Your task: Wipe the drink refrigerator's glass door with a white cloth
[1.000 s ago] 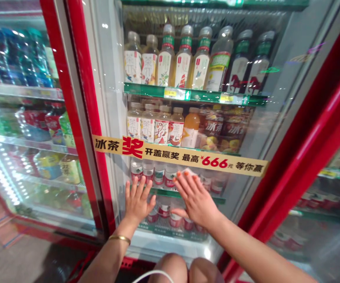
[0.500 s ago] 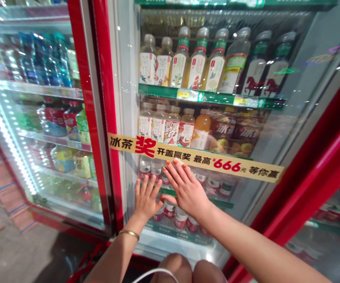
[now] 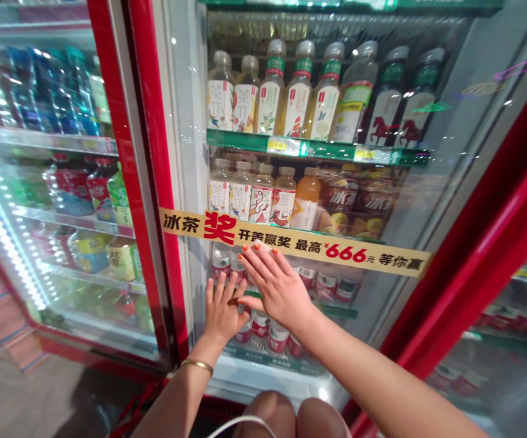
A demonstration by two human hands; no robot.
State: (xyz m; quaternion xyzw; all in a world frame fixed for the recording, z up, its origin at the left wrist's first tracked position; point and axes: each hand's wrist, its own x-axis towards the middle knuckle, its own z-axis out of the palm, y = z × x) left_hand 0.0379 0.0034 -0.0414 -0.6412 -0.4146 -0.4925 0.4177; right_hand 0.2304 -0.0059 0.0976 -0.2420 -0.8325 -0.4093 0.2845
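Both my hands lie flat against the glass door (image 3: 404,201) of a red-framed drinks fridge. My left hand (image 3: 221,310), with a gold bangle on the wrist, has its fingers spread low on the pane. My right hand (image 3: 272,283) is open too, its fingertips touching the lower edge of a yellow banner sticker (image 3: 291,242) with red and black print. Neither hand holds anything. Behind the glass, small water bottles (image 3: 263,325) stand on the lowest shelves, partly hidden by my hands.
Tea and juice bottles (image 3: 286,100) fill the upper green-edged shelves. A second fridge door (image 3: 62,182) with soft drinks stands to the left, lit by LED strips. Another red frame (image 3: 487,243) rises on the right. My knees (image 3: 291,417) sit close below the door.
My right hand has slid up and to the left across the glass to the banner's lower edge. My left hand has stayed low on the pane. The view has shifted slightly.
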